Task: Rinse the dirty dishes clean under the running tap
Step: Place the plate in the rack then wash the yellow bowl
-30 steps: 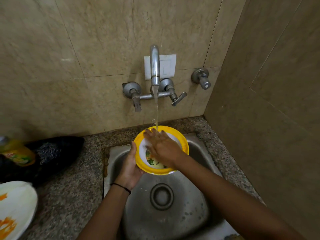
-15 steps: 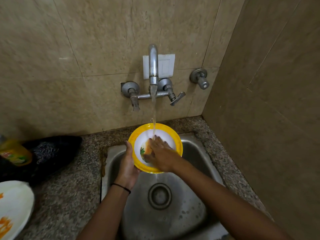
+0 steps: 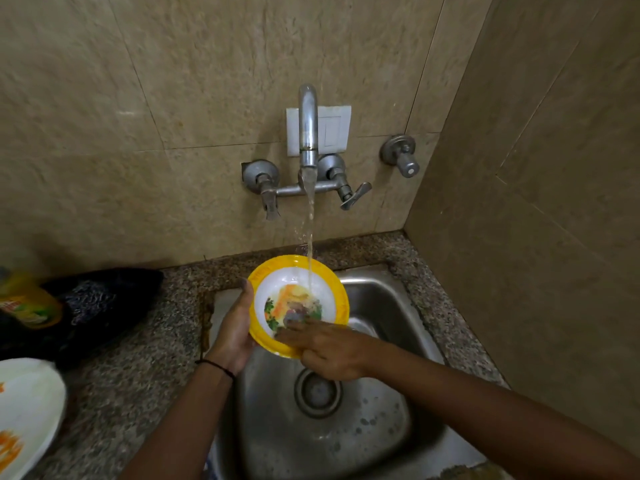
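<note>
Yellow-rimmed bowl (image 3: 335, 289) tilted under tap stream, over sink

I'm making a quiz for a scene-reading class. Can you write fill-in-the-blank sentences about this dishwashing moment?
1. Water from the tap lands in a bowl rimmed in ____.
2. The left hand grips the bowl, held over a steel ____.
3. The right hand lays its straight ____ inside the bowl.
Missing words: yellow; sink; fingers.
</note>
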